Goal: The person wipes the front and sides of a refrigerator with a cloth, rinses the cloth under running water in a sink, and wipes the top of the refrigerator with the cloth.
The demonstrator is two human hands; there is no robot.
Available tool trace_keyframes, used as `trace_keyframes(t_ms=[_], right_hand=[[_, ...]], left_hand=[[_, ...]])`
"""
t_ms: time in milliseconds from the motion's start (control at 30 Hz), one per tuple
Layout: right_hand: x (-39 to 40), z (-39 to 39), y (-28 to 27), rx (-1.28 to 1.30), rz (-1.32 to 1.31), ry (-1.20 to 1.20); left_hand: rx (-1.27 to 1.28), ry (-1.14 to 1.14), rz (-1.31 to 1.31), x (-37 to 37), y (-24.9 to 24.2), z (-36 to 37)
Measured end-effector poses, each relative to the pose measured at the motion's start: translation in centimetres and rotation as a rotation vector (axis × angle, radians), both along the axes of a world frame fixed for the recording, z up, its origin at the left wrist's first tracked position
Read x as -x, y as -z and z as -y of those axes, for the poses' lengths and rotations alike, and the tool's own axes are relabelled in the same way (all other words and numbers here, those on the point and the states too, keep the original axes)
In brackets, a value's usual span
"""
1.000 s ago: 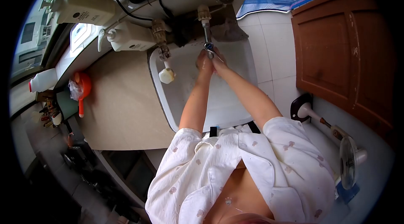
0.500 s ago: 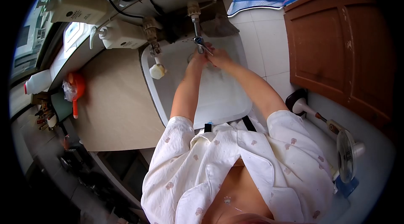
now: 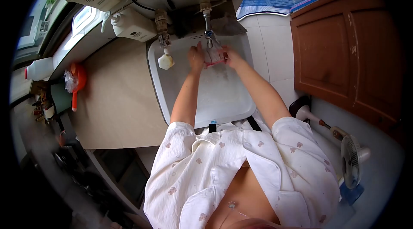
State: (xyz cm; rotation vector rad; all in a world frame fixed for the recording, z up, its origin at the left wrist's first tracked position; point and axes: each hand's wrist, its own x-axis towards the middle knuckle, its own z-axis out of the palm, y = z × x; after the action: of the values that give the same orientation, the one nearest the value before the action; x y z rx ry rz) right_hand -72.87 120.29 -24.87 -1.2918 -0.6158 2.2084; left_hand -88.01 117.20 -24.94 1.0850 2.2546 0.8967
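Observation:
My left hand (image 3: 195, 57) and my right hand (image 3: 232, 57) are raised over the white sink (image 3: 223, 95), just under the metal tap (image 3: 208, 31). Between them they hold a small clear thing with a pink edge (image 3: 214, 55); I cannot tell what it is. The left hand grips its left side and the right hand its right side. I wear a white patterned shirt.
A second tap with a white filter tip (image 3: 165, 60) hangs over the sink's left corner. White pump bottles (image 3: 131, 26) stand on the ledge behind a beige counter (image 3: 116, 100). An orange scoop (image 3: 77, 82) lies far left. At the right are a brown cabinet door (image 3: 344, 57), a plunger (image 3: 303, 112) and a small fan (image 3: 352, 160).
My hands were pressed together under the tap; now they are apart with the clear pink-edged thing held between them. The view has shifted slightly.

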Motion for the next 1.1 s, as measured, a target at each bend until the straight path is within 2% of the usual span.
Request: trace_keyframes(t_ms=[33,167,233,267,333,467,533,567,633,667,733,767,833,867,933,1067,1100], right_hand=[[0.1,-0.1,-0.3,0.098,-0.022,0.122],[1.6,-0.5,-1.4,0.060,-0.134,0.172],[2.0,-0.4,-1.6,0.039,-0.207,0.128],[2.1,-0.4,-1.7,0.036,-0.210,0.124],[2.4,-0.3,-1.7,0.008,-0.289,0.077],[2.5,-0.1,-1.9,-0.016,-0.318,0.147],[1.8,-0.1,-2.1,-0.015,-0.159,0.160],[1.4,-0.3,-2.0,-0.018,-0.156,0.165],[0.2,-1.0,-1.3,-0.093,-0.016,0.130],[-0.6,-1.3,-1.0,-0.095,-0.015,0.134],[-1.9,-1.8,-2.0,-0.172,0.165,0.127],[-2.4,-1.8,-2.5,-0.172,0.164,0.131],[-3.3,-2.0,-2.8,-0.200,0.242,0.180],[-3.8,-2.1,-2.9,-0.201,0.243,0.185],[-4.6,-2.4,-3.8,-0.323,0.443,-0.019],[-5.2,-2.5,-5.9,-0.242,0.479,-0.083],[-5.4,-2.5,-6.0,-0.243,0.484,-0.081]], left_hand=[[0.052,-0.044,-0.003,0.2,0.3,0.3],[-0.028,0.068,0.100,1.0,0.9,0.7],[-0.134,0.289,0.430,0.5,-0.3,1.4],[-0.138,0.287,0.426,0.0,-0.8,1.6],[-0.195,0.307,0.991,-1.0,-0.9,2.0],[-0.233,0.408,0.865,-1.0,-0.8,2.0],[-0.077,0.494,0.773,-0.4,1.1,1.6],[-0.078,0.500,0.777,-0.5,1.5,1.5],[-0.002,0.398,1.171,-0.6,0.4,1.1],[-0.001,0.403,1.171,-0.4,-0.1,1.0],[0.189,0.222,1.134,0.1,-1.3,0.9],[0.190,0.226,1.133,0.3,-1.1,0.8],[-0.108,0.207,1.045,0.6,-0.3,0.4],[-0.107,0.213,1.046,0.7,0.2,0.2],[-0.011,0.217,0.868,0.4,-0.3,-0.2],[-0.006,0.326,0.695,-0.8,-1.5,-1.1],[0.065,0.338,0.593,-1.2,-2.7,-1.2]])
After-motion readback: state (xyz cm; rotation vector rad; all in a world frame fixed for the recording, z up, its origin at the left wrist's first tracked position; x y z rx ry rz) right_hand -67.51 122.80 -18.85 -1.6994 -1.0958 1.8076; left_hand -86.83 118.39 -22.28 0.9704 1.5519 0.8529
